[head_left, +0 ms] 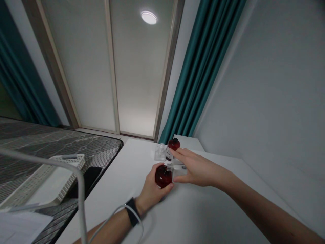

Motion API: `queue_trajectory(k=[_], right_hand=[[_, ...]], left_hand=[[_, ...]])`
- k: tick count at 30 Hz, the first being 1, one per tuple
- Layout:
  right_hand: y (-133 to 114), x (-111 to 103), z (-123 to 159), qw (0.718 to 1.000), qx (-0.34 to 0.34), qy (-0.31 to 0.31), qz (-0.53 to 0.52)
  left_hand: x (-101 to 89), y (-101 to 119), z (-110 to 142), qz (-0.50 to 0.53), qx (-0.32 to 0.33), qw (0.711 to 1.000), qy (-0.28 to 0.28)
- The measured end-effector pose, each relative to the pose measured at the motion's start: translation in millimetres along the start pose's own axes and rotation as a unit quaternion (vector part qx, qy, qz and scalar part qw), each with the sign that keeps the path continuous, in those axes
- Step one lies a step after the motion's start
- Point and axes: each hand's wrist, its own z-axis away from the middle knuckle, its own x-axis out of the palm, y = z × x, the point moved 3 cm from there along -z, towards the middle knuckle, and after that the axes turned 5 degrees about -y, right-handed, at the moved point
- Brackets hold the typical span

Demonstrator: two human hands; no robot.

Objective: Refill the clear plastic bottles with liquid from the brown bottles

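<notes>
My left hand point(152, 191), with a black watch band point(132, 211) on the wrist, grips a dark red bottle point(162, 177) lying on its side. From the right, my right hand point(195, 169) holds a clear plastic piece point(179, 170) against the neck of that bottle. The exact join between them is too small to make out. Just beyond my fingers, a second dark red bottle point(173, 144) with a black cap stands upright on the white table point(203, 217). Beside it on the left stands another clear plastic piece point(160, 152).
Left of the table lies a dark patterned mat point(50, 145) holding a white mesh tray point(63, 173) and a black flat device point(88, 179). A white bent rod point(80, 189) crosses the left foreground, and a white cable point(141, 223) loops near my left wrist.
</notes>
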Motion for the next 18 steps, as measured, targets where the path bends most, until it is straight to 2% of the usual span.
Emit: queue_trajectory(k=[18], right_hand=[[-2.9, -3.9, 1.0, 0.999, -0.003, 0.017, -0.033]], left_hand=[[0.7, 1.8, 0.2, 0.018, -0.004, 1.000, -0.005]])
